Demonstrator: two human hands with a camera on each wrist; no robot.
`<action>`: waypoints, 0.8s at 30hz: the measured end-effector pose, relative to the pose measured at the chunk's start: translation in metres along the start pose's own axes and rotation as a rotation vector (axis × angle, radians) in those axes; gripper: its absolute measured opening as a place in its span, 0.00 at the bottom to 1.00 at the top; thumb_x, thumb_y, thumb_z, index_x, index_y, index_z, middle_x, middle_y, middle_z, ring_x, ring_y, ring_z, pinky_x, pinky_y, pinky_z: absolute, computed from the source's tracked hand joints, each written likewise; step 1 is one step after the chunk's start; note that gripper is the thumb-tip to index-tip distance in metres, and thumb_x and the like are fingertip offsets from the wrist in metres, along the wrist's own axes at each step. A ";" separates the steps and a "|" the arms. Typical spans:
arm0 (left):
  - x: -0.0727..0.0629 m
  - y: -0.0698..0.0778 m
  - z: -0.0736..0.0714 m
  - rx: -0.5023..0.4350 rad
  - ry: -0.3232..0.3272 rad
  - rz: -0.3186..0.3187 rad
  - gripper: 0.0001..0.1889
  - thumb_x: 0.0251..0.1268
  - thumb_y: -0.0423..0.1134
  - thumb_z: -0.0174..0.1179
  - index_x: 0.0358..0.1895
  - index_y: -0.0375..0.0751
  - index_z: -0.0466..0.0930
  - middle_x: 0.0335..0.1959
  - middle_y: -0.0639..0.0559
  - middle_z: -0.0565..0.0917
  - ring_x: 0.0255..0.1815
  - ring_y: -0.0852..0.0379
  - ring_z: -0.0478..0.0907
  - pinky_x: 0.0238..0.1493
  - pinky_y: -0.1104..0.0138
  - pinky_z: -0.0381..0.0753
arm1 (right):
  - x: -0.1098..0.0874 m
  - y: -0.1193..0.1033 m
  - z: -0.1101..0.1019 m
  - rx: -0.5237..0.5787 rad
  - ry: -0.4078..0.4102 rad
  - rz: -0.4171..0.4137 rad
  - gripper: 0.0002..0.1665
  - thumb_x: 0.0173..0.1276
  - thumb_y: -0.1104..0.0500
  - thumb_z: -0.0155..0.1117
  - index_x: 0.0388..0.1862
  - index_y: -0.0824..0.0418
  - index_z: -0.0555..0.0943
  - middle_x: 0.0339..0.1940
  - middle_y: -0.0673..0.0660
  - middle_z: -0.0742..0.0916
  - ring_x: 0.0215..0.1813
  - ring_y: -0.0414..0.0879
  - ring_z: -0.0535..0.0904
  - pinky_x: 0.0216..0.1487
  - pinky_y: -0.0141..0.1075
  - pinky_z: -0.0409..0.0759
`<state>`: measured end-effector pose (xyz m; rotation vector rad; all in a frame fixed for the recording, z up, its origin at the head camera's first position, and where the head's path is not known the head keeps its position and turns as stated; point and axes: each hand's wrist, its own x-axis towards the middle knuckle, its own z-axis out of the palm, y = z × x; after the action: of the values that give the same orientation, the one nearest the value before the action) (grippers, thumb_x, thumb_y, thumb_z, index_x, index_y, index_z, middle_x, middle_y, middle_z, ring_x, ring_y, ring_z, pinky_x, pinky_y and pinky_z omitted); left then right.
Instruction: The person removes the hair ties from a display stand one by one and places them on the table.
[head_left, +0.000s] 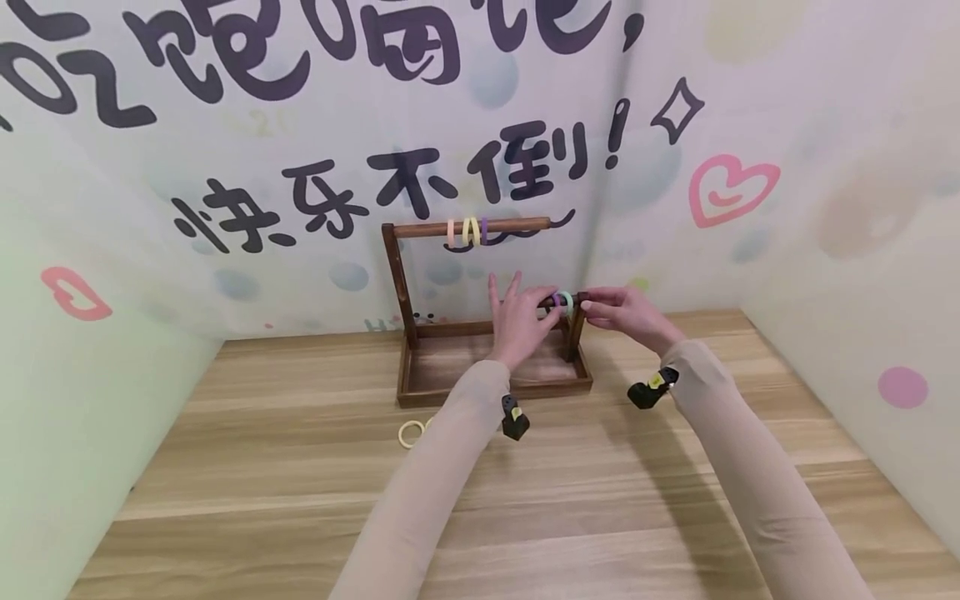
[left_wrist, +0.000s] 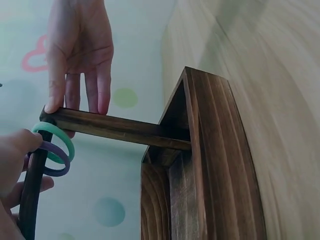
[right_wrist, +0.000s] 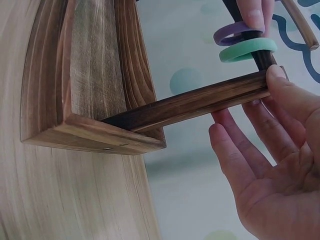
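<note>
A dark wooden rack (head_left: 495,390) stands at the back of the table, with a long upper rod and a shorter lower one. My left hand (head_left: 517,325) is at the lower rod (left_wrist: 31,200), pinching a purple ring (left_wrist: 57,171) that circles it. Beside that ring, toward the post, hangs a mint green ring (left_wrist: 67,145) on the same rod. My right hand (head_left: 626,315) grips the top of the short post (right_wrist: 200,101), thumb on one side and fingers on the other. The left hand's fingers partly hide the lower rod in the head view.
On the upper rod (head_left: 517,224) hang a pink ring (head_left: 451,232), two yellow rings (head_left: 475,232) and a purple ring (head_left: 484,231). A pale yellow ring (head_left: 410,434) lies on the table (head_left: 300,483), another partly behind the left forearm. Printed walls enclose the back and sides.
</note>
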<state>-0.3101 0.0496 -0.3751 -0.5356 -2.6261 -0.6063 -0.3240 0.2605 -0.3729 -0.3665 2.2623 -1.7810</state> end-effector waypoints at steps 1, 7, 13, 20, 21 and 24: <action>0.000 -0.001 0.000 -0.014 -0.008 -0.003 0.18 0.67 0.52 0.60 0.58 0.54 0.81 0.53 0.59 0.82 0.73 0.46 0.58 0.71 0.43 0.33 | 0.000 0.000 0.001 -0.001 0.002 0.003 0.29 0.74 0.62 0.56 0.67 0.77 0.64 0.63 0.74 0.74 0.52 0.43 0.80 0.60 0.44 0.72; -0.001 -0.005 -0.005 -0.122 -0.016 -0.010 0.16 0.66 0.47 0.62 0.55 0.47 0.83 0.52 0.55 0.83 0.71 0.46 0.62 0.71 0.46 0.31 | -0.001 0.001 0.003 -0.002 0.008 0.019 0.29 0.74 0.62 0.57 0.67 0.77 0.64 0.63 0.74 0.74 0.54 0.46 0.79 0.59 0.43 0.73; -0.002 -0.012 -0.013 -0.256 -0.021 -0.037 0.16 0.66 0.43 0.62 0.55 0.43 0.82 0.53 0.52 0.83 0.69 0.45 0.64 0.70 0.42 0.33 | -0.001 0.001 0.003 -0.013 0.012 0.017 0.30 0.74 0.61 0.57 0.67 0.77 0.65 0.62 0.73 0.75 0.53 0.46 0.80 0.60 0.45 0.72; -0.005 -0.032 -0.020 -0.407 0.000 -0.090 0.16 0.67 0.41 0.62 0.55 0.41 0.82 0.55 0.49 0.82 0.69 0.43 0.64 0.67 0.36 0.35 | -0.001 -0.001 0.002 0.007 0.013 0.023 0.30 0.74 0.62 0.56 0.68 0.77 0.63 0.62 0.74 0.74 0.53 0.46 0.80 0.60 0.44 0.72; -0.006 -0.035 -0.020 -0.429 0.005 -0.090 0.16 0.67 0.41 0.61 0.55 0.40 0.82 0.55 0.48 0.82 0.68 0.43 0.64 0.67 0.36 0.36 | -0.002 -0.001 0.002 0.006 0.011 0.024 0.30 0.74 0.62 0.56 0.68 0.77 0.62 0.62 0.74 0.73 0.54 0.47 0.79 0.60 0.44 0.72; -0.008 -0.042 -0.021 -0.501 0.013 -0.088 0.16 0.67 0.39 0.61 0.55 0.38 0.82 0.53 0.46 0.83 0.65 0.44 0.69 0.69 0.39 0.44 | -0.002 -0.002 0.002 0.006 0.007 0.025 0.30 0.75 0.62 0.55 0.68 0.78 0.62 0.63 0.74 0.73 0.55 0.48 0.79 0.61 0.44 0.71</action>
<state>-0.3165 0.0018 -0.3747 -0.5536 -2.4884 -1.3056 -0.3212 0.2589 -0.3710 -0.3301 2.2565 -1.7794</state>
